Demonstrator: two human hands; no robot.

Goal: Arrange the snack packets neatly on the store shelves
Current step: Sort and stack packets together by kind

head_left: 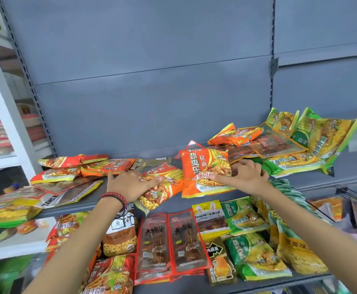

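Nearest, below the upper shelf [92,200], a yellow packet [210,217] reads "TANG MOU MOU", beside two red skewer packets [169,242]. At the upper shelf's front edge, the left hand [131,183] lies spread on a flat orange packet [165,192]. The right hand [245,177] grips an upright orange noodle packet [203,170] marked "劲爽乐 拉面", thumb across its front. Behind, at the shelf's right end, green packets [317,141] lie heaped.
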